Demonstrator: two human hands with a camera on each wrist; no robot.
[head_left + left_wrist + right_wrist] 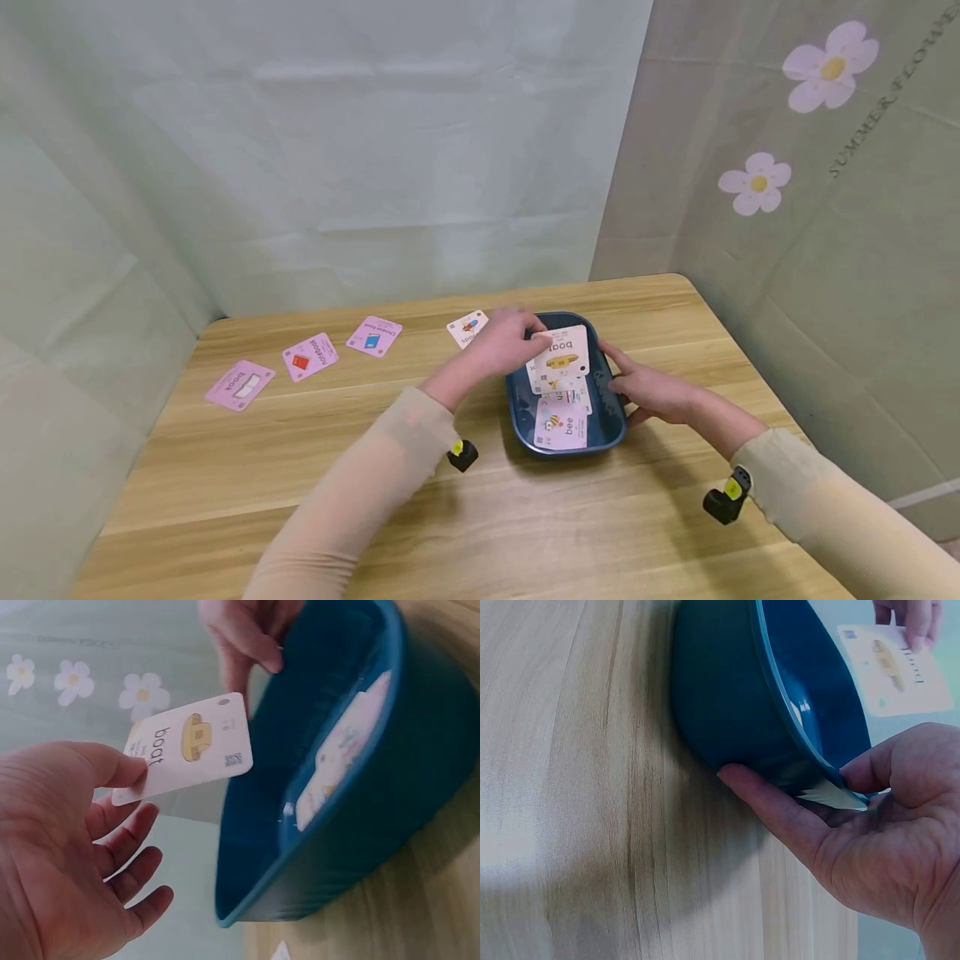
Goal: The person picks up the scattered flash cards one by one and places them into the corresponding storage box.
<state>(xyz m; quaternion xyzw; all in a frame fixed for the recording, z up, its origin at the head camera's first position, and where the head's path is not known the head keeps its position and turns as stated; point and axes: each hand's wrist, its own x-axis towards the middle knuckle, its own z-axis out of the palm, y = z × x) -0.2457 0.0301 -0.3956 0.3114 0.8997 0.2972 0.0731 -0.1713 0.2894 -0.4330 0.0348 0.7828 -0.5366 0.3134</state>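
My left hand (506, 340) pinches a "boat" flash card (196, 747) between thumb and finger, holding it above a dark blue plastic bin (525, 425). Its other fingers spread loosely in the left wrist view. On the bin's right side, my right hand (900, 817) grips the rim, thumb at the edge and fingers against the outer wall. Inside the bin lie several cards, among them a "bee" card (561, 429); the boat card partly covers the others. Just left of the bin, a card with a colourful picture (467, 327) is partly hidden by my left hand.
Three pink cards lie in a slanting row on the wooden table (300, 492): a "book" card (240, 385), a "notebook" card (311, 357) and a card with a blue book (373, 336). A pale curtain (390, 167) hangs behind the table's back edge.
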